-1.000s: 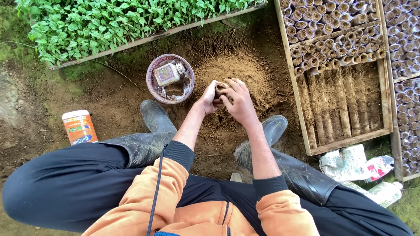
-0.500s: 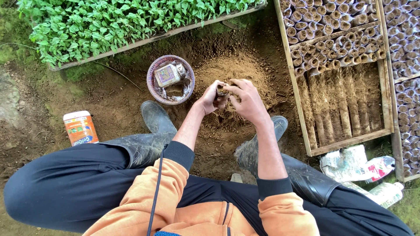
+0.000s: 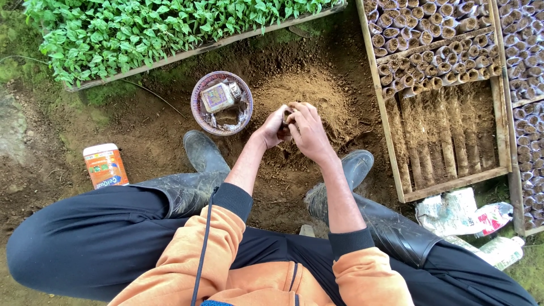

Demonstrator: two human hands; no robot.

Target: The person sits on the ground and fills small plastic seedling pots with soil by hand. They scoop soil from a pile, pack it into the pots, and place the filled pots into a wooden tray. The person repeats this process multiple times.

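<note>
1. Centrally, a small soil-filled tube pot (image 3: pixel 286 117) is clasped between both hands above the mound of loose soil (image 3: pixel 309 96); the left hand (image 3: pixel 272 129) is closed around its side from below, and the right hand (image 3: pixel 306 131) is curled over its top, fingers bent down onto it.
2. The pot is set almost wholly between the palms, so that only a sliver of its dark rim is seen; its long axis cannot be made out, and whether it is held upright or tilted cannot be told.
3. The soil mound lies just beyond and beneath the hands, with the right hand placed nearer to its crest.
4. To the left of the hands, a round basket (image 3: pixel 198 107) holding a packet and scraps is seen beside a rubber boot (image 3: pixel 203 152).
5. To the right, a wooden tray (image 3: pixel 391 147) is found, its far part packed with filled tubes and its near part bare; its right edge is cut off.
6. Further out, a bed of green seedlings (image 3: pixel 141 28) and an orange canister (image 3: pixel 105 165) are seen.
</note>
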